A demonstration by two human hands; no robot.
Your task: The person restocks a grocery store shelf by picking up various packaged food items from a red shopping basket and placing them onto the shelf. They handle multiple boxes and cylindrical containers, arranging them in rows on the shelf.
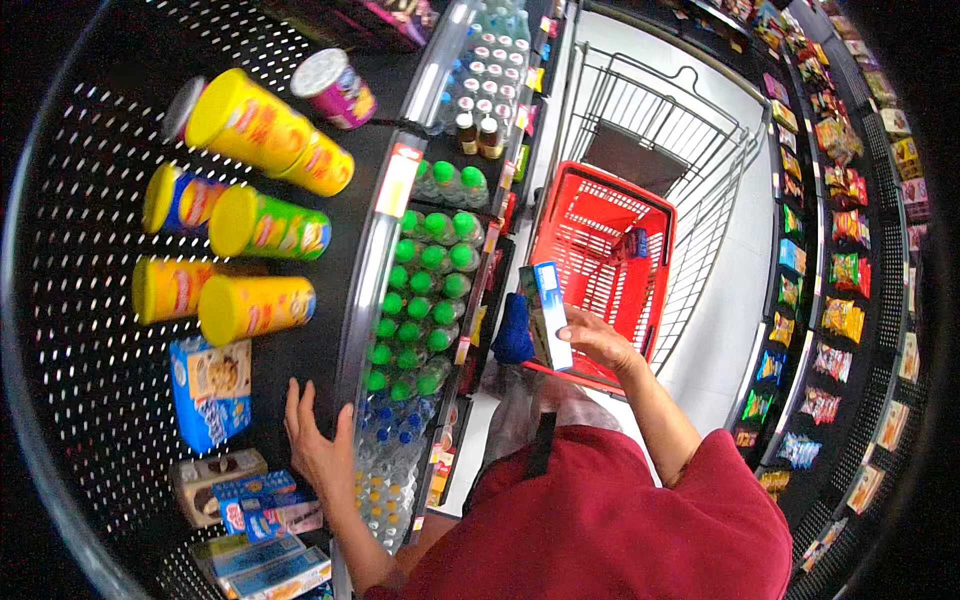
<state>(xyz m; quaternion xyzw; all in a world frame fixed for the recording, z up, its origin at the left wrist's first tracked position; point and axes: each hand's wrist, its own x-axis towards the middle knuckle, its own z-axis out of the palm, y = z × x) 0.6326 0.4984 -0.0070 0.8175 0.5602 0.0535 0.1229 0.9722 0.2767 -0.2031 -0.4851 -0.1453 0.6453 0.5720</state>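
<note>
My right hand (600, 339) grips a white and blue carton (553, 315) by its side, above the near end of a red plastic shopping basket (664, 300). Inside the basket lies a blue and red package (636, 244). Over the front of a black shelf (296, 341), my left hand (321, 446) is spread with nothing in it; I cannot tell whether it touches the shelf. Nearest to that hand are a blue cookie box (214, 394) standing upright and several smaller biscuit boxes (259, 499).
Yellow-lidded snack canisters (259, 309) and a purple tub (335, 90) stand farther along the shelf. Below its edge are rows of green-capped bottles (420, 281). The basket sits at a wire shopping cart (697, 277). Snack packets (844, 315) fill shelves across the aisle.
</note>
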